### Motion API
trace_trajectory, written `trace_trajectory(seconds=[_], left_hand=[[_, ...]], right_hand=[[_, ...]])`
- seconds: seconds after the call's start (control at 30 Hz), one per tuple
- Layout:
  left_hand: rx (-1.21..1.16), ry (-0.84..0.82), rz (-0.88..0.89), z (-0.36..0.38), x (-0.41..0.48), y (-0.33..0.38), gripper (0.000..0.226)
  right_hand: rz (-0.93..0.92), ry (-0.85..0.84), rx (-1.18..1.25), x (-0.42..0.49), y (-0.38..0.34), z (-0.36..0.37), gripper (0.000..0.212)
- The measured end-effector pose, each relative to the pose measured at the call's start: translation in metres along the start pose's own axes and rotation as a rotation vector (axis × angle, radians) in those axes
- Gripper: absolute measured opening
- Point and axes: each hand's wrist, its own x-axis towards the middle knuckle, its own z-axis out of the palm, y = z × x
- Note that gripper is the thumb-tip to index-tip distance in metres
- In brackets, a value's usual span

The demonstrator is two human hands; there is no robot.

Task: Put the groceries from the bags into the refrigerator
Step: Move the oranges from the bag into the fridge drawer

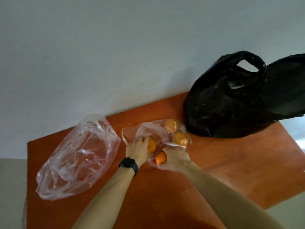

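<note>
A small clear plastic bag (pixel 148 129) lies in the middle of the orange-brown table (pixel 165 192) with several oranges in it. My left hand (pixel 137 150), a black watch on its wrist, grips one orange (pixel 151 145) inside the bag. My right hand (pixel 176 158) grips another orange (pixel 161 157) at the bag's near edge. Two more oranges (pixel 171 125) (pixel 180 138) sit at the bag's far end.
A larger clear plastic bag (pixel 79 157), crumpled and open, lies on the table's left part. A black plastic bag (pixel 231 103) with loop handles stands at the back right. A pale wall (pixel 99 55) runs behind the table; the table's edges are close on left and right.
</note>
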Motion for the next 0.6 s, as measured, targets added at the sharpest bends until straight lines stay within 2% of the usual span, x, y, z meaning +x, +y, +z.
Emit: trace_trajectory(seconds=[0.13, 0.27, 0.47, 0.6], left_hand=[[-0.124, 0.024, 0.0, -0.004, -0.018, 0.001, 0.076], [-0.355, 0.065, -0.051, -0.015, -0.04, 0.006, 0.07], [-0.453, 0.158, 0.01, -0.047, -0.065, 0.023, 0.071], [-0.505, 0.22, 0.098, -0.071, -0.083, 0.053, 0.071]], right_hand=[[-0.023, 0.061, 0.031, -0.014, -0.002, 0.006, 0.075], [-0.047, 0.213, 0.216, -0.041, 0.004, 0.001, 0.072], [-0.157, 0.486, 0.517, -0.093, 0.023, -0.005, 0.058], [-0.158, 0.61, 0.647, -0.129, 0.039, -0.011, 0.065]])
